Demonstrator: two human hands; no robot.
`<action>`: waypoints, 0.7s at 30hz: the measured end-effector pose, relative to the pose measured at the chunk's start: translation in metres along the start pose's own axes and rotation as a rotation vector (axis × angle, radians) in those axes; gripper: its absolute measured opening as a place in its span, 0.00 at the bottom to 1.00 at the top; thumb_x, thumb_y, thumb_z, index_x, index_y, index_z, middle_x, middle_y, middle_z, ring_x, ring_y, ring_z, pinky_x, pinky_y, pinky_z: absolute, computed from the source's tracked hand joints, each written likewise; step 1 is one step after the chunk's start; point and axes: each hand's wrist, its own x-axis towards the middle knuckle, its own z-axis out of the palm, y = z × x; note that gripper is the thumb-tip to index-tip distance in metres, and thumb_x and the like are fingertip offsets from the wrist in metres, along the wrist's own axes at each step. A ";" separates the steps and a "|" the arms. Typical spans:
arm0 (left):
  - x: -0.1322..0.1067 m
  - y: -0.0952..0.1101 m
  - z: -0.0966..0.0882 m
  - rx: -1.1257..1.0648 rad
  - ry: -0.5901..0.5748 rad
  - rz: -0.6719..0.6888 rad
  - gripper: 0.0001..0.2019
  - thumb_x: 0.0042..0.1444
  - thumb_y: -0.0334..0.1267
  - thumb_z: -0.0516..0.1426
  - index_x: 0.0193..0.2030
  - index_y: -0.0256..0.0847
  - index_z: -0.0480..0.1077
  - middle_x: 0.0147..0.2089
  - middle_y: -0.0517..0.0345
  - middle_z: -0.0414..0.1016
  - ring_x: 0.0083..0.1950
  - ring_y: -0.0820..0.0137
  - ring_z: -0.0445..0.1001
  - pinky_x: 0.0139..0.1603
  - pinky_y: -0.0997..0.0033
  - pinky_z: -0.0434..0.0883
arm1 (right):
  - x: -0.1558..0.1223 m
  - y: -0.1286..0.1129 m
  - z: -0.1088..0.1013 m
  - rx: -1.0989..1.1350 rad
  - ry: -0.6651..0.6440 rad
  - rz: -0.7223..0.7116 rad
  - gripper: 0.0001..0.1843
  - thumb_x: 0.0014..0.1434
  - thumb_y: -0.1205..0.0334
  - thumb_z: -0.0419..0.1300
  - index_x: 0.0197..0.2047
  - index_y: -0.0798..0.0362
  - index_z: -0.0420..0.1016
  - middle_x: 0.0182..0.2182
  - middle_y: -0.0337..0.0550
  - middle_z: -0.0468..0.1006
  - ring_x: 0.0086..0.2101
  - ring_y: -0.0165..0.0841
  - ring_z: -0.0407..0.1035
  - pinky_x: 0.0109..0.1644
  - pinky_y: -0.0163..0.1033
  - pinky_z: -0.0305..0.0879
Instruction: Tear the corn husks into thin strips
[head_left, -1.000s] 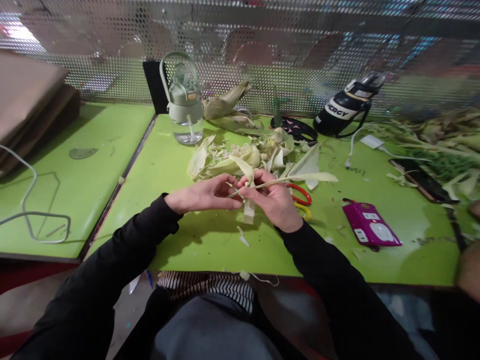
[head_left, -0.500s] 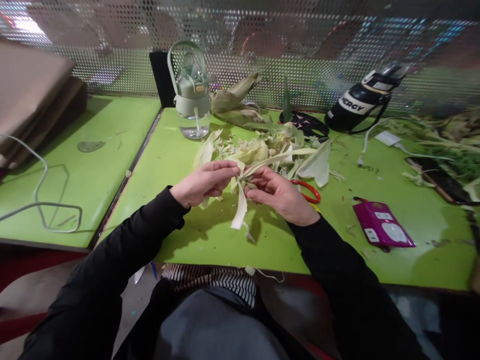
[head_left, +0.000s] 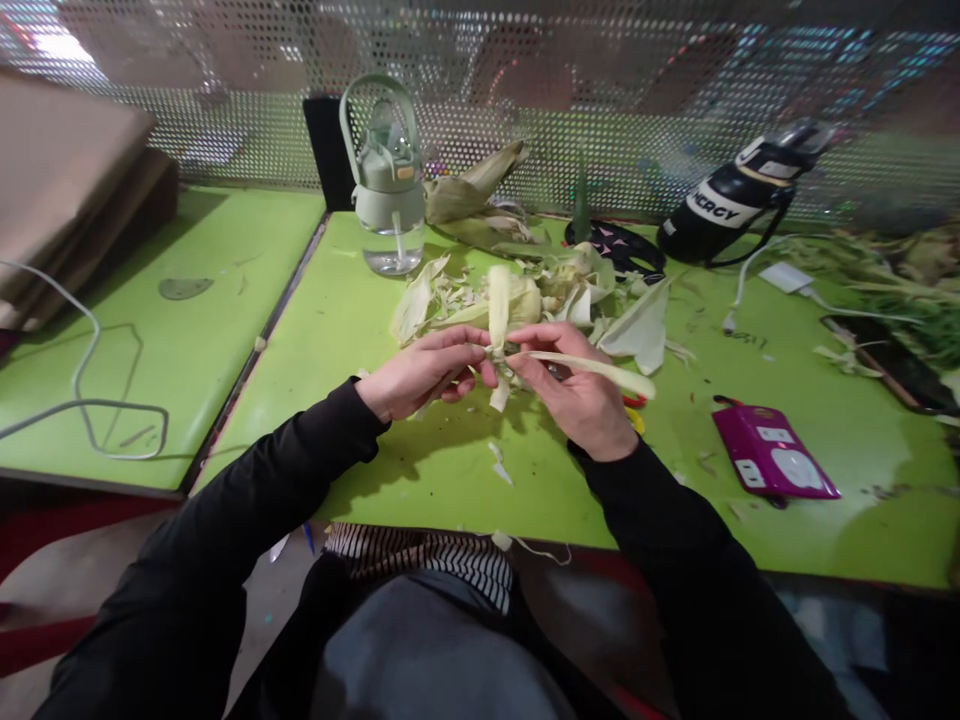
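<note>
My left hand (head_left: 420, 372) and my right hand (head_left: 581, 395) meet over the green table (head_left: 390, 470), both pinched on pale corn husk strips (head_left: 501, 345). One strip stands upright between the fingertips. Another long strip (head_left: 600, 370) runs to the right across my right hand's fingers. Behind the hands lies a heap of loose husks (head_left: 540, 295). Red and yellow scissors handles (head_left: 636, 412) peek out under my right hand.
A green water bottle (head_left: 386, 180) stands at the back before a perforated metal screen. A magenta device (head_left: 772, 462), a black pouch (head_left: 739, 200), a phone (head_left: 877, 362), a white cable (head_left: 82, 400) and brown boards (head_left: 67, 200) lie around.
The hanging strip has been turned upward between my fingertips. My right hand closed in toward the left hand, and a long strip now lies across it to the right.
</note>
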 end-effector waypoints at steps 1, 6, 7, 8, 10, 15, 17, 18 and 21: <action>0.000 -0.001 0.000 0.013 -0.002 -0.003 0.05 0.67 0.26 0.50 0.43 0.37 0.64 0.29 0.60 0.76 0.21 0.81 0.67 0.18 0.82 0.55 | -0.001 0.000 0.000 0.033 -0.019 0.027 0.14 0.65 0.47 0.64 0.47 0.47 0.77 0.36 0.40 0.78 0.33 0.33 0.71 0.36 0.40 0.70; -0.001 -0.004 0.001 0.129 -0.030 -0.018 0.07 0.65 0.25 0.49 0.43 0.39 0.63 0.26 0.63 0.75 0.17 0.82 0.58 0.18 0.79 0.47 | 0.000 0.003 0.004 0.144 -0.029 0.134 0.15 0.70 0.46 0.56 0.42 0.47 0.75 0.30 0.37 0.77 0.28 0.30 0.71 0.32 0.38 0.69; -0.001 -0.004 0.002 0.160 -0.032 0.004 0.07 0.64 0.24 0.49 0.44 0.40 0.63 0.24 0.65 0.73 0.17 0.83 0.56 0.18 0.79 0.47 | 0.000 0.003 0.006 0.141 -0.008 0.158 0.16 0.71 0.45 0.54 0.41 0.47 0.74 0.30 0.36 0.77 0.28 0.30 0.72 0.32 0.38 0.69; -0.002 -0.005 0.003 0.194 -0.034 0.030 0.08 0.64 0.25 0.49 0.45 0.40 0.63 0.23 0.66 0.72 0.17 0.83 0.55 0.18 0.78 0.47 | 0.000 0.003 0.008 0.135 0.014 0.182 0.16 0.71 0.45 0.54 0.41 0.47 0.73 0.30 0.36 0.77 0.27 0.30 0.72 0.32 0.38 0.69; -0.003 -0.007 0.007 0.264 -0.029 0.070 0.07 0.65 0.26 0.51 0.46 0.39 0.63 0.23 0.67 0.72 0.18 0.82 0.55 0.20 0.78 0.49 | -0.001 0.002 0.012 0.135 0.050 0.218 0.17 0.71 0.43 0.53 0.39 0.46 0.71 0.29 0.36 0.75 0.27 0.30 0.72 0.32 0.38 0.70; -0.002 -0.012 0.015 0.338 -0.028 0.092 0.04 0.66 0.28 0.51 0.45 0.40 0.60 0.22 0.68 0.71 0.19 0.81 0.57 0.23 0.76 0.54 | -0.007 0.000 0.024 0.211 0.076 0.273 0.17 0.70 0.41 0.52 0.39 0.45 0.67 0.29 0.36 0.71 0.24 0.30 0.69 0.27 0.38 0.69; 0.000 -0.016 0.014 0.349 -0.030 0.132 0.04 0.67 0.29 0.51 0.45 0.40 0.59 0.22 0.68 0.70 0.20 0.80 0.60 0.25 0.76 0.57 | -0.008 0.001 0.026 0.246 0.054 0.300 0.17 0.71 0.41 0.51 0.42 0.44 0.68 0.27 0.34 0.69 0.22 0.29 0.67 0.26 0.38 0.68; 0.002 -0.018 0.013 0.356 -0.028 0.157 0.04 0.67 0.29 0.51 0.44 0.40 0.59 0.23 0.68 0.69 0.21 0.80 0.62 0.26 0.76 0.58 | -0.009 0.003 0.026 0.268 0.044 0.314 0.17 0.71 0.40 0.51 0.43 0.43 0.67 0.26 0.34 0.67 0.21 0.29 0.66 0.25 0.38 0.68; 0.006 -0.025 0.009 0.409 -0.030 0.195 0.06 0.65 0.30 0.54 0.42 0.41 0.58 0.23 0.69 0.67 0.25 0.78 0.66 0.29 0.74 0.61 | -0.009 0.007 0.025 0.283 0.015 0.304 0.16 0.72 0.41 0.48 0.44 0.43 0.66 0.23 0.32 0.62 0.18 0.28 0.60 0.20 0.37 0.61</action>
